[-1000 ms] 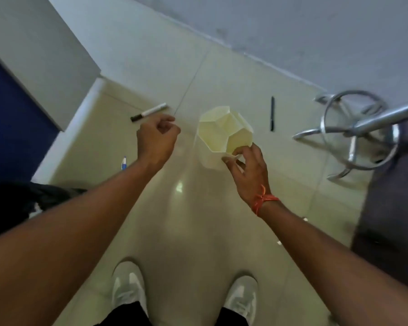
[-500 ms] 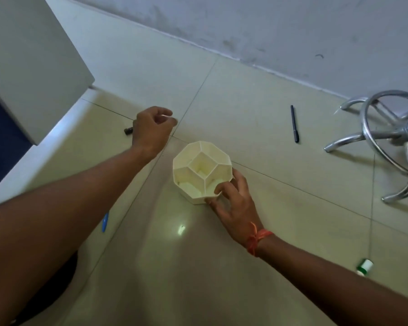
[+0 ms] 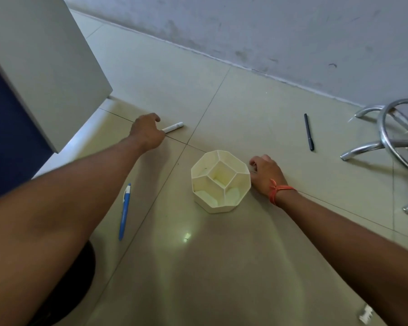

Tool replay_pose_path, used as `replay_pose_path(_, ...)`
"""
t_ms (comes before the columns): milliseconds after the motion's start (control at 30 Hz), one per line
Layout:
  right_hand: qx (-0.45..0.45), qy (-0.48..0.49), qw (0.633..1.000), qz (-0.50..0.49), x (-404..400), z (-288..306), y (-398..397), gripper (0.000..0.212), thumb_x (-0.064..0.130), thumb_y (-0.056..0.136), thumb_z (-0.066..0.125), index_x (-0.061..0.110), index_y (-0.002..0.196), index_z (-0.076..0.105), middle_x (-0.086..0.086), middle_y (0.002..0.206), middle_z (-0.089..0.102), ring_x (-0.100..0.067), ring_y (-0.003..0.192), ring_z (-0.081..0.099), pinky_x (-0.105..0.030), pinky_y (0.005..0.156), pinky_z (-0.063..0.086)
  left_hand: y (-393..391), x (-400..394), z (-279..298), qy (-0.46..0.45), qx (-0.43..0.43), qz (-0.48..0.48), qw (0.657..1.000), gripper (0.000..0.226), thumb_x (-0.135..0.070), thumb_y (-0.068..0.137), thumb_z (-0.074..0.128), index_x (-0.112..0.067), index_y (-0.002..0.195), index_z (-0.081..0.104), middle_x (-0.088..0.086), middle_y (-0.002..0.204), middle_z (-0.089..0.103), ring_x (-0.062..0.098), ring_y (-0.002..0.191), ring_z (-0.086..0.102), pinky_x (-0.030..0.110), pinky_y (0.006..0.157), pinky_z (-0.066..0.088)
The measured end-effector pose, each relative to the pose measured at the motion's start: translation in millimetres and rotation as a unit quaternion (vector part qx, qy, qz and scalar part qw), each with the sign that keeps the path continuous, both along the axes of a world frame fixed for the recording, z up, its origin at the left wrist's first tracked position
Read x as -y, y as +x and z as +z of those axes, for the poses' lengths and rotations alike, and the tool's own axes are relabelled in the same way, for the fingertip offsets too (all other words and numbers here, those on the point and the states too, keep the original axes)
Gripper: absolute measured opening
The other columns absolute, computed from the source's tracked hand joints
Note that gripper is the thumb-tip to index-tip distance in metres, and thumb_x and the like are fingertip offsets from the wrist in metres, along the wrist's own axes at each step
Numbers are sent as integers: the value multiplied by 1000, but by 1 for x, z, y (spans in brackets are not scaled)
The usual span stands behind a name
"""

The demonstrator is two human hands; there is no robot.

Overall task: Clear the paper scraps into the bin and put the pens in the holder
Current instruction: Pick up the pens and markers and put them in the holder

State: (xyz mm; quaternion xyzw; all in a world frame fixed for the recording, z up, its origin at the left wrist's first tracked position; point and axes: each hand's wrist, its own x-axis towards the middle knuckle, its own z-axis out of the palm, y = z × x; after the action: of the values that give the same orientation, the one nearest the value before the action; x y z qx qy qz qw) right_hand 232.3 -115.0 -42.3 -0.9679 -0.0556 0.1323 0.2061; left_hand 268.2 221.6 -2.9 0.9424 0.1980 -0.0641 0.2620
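Note:
A cream, faceted pen holder (image 3: 219, 182) with several empty compartments stands upright on the tiled floor. My right hand (image 3: 265, 172) rests just right of it, fingers curled, holding nothing. My left hand (image 3: 146, 131) reaches far left and is curled over the near end of a white marker (image 3: 173, 127) lying on the floor; the marker's other end sticks out to the right. A blue pen (image 3: 125, 211) lies on the floor under my left forearm. Farther right, near the wall, lies a black pen (image 3: 308, 131).
A white cabinet panel (image 3: 45, 67) overhangs the floor at the left. A chrome chair base (image 3: 391, 132) spreads its legs at the right edge. A small white scrap (image 3: 365, 315) lies at the bottom right. A dark shape (image 3: 64, 290) sits at the bottom left.
The holder has been set down on the floor and my right hand has come off it to its right side. My left hand has dropped onto the white marker.

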Motion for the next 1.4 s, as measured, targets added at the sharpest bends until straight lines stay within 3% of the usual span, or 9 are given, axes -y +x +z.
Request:
replay_pose_path(233, 38, -18, 993, 114, -7, -1, -5, 28, 31, 89, 53, 14, 106, 67, -11, 97, 60, -31, 90, 58, -36, 72, 47, -3, 9, -21, 155, -85, -82, 981, 47, -15, 95, 47, -20, 141, 42, 17, 134, 44, 39, 124, 44, 50, 98, 44)
replay_pose_path(367, 44, 29, 998, 31, 1, -1, -2, 15, 25, 88, 64, 13, 94, 71, -8, 89, 67, -27, 82, 63, -33, 73, 48, -12, 3, -34, 200, -76, -116, 970, 37, -11, 96, 44, -14, 132, 48, 18, 126, 49, 40, 114, 51, 50, 90, 47)
replay_pose_path(433, 49, 143, 983, -102, 1, 12, 5, 10, 23, 87, 67, 13, 88, 71, -9, 81, 70, -20, 68, 63, -32, 69, 52, -9, 1, -32, 171, -79, -113, 976, 32, -10, 94, 46, -10, 125, 54, 20, 122, 54, 41, 110, 55, 49, 89, 50)
replay_pose_path(500, 22, 315, 928, -197, 3, 35, 11, 7, 16, 89, 66, 9, 90, 68, -15, 74, 69, -15, 54, 60, -32, 58, 52, -5, 4, -20, 105, -77, -81, 988, 30, -9, 93, 49, -7, 122, 57, 21, 121, 59, 41, 107, 58, 44, 88, 51)
replay_pose_path(667, 21, 485, 860, -159, 6, 104, -3, 7, 2, 86, 67, 8, 88, 65, -14, 77, 71, -26, 63, 68, -32, 55, 55, -2, 26, 31, -50, -64, -35, 996, 28, -2, 94, 48, 2, 119, 60, 23, 110, 65, 40, 90, 70, 46, 71, 62)
replay_pose_path(833, 26, 381, 924, -26, -17, 129, -27, 9, 6, 78, 74, 13, 83, 70, -10, 79, 72, -18, 74, 70, -29, 64, 57, -6, 41, 91, -49, -88, -65, 993, 24, -8, 94, 53, 5, 109, 68, 19, 97, 72, 22, 61, 65, 26, 42, 53)
replay_pose_path(967, 29, 291, 956, 31, -31, 122, -45, 10, 18, 74, 78, 15, 83, 74, 2, 80, 74, -10, 77, 69, -21, 72, 54, -17, 48, 127, -84, -30, -92, 992, 20, -6, 86, 60, 6, 94, 73, 17, 84, 68, 22, 59, 58, 30, 59, 58)
replay_pose_path(1200, 16, 223, 973, 62, -42, 107, -45, 15, 24, 74, 81, 19, 86, 75, -2, 92, 70, -15, 77, 60, -26, 64, 50, -38, 44, 149, -134, -36, -128, 982, 20, -16, 84, 70, 3, 85, 76, 12, 75, 72, 18, 58, 53, 22, 49, 52)
replay_pose_path(1400, 43, 272, 961, 30, -33, 116, -46, 20, 38, 84, 72, 19, 90, 74, 5, 89, 71, -11, 77, 62, -21, 66, 49, -44, 52, 149, -210, -45, -124, 969, 23, -16, 84, 75, 6, 91, 75, 12, 73, 67, 16, 54, 50, 23, 51, 49)
